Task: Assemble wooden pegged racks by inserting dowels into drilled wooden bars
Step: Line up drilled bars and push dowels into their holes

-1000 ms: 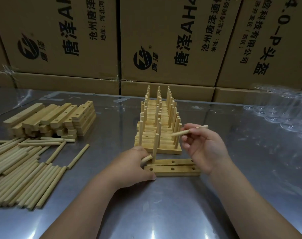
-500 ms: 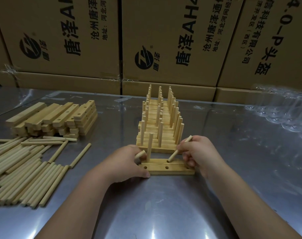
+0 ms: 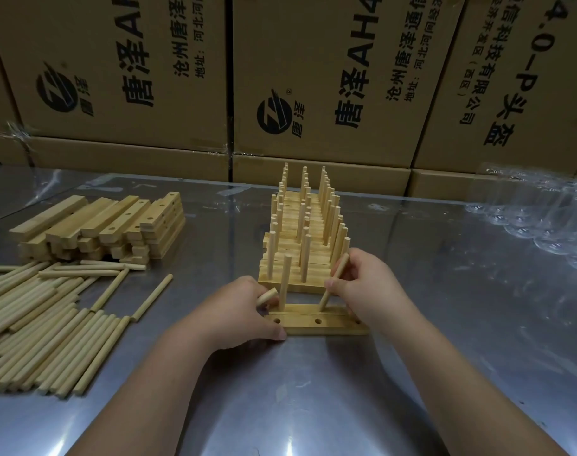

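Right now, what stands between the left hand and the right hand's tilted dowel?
One upright dowel, seated in the far drilled bar; the head view shows it.

Workshop/storeroom: stacked printed cartons behind steel bench w/ dowel piles.

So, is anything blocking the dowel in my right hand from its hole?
Nothing visible: the tilted pale wooden dowel touches the far drilled wooden bar at its hole; the upright dowel stands apart, to its left.
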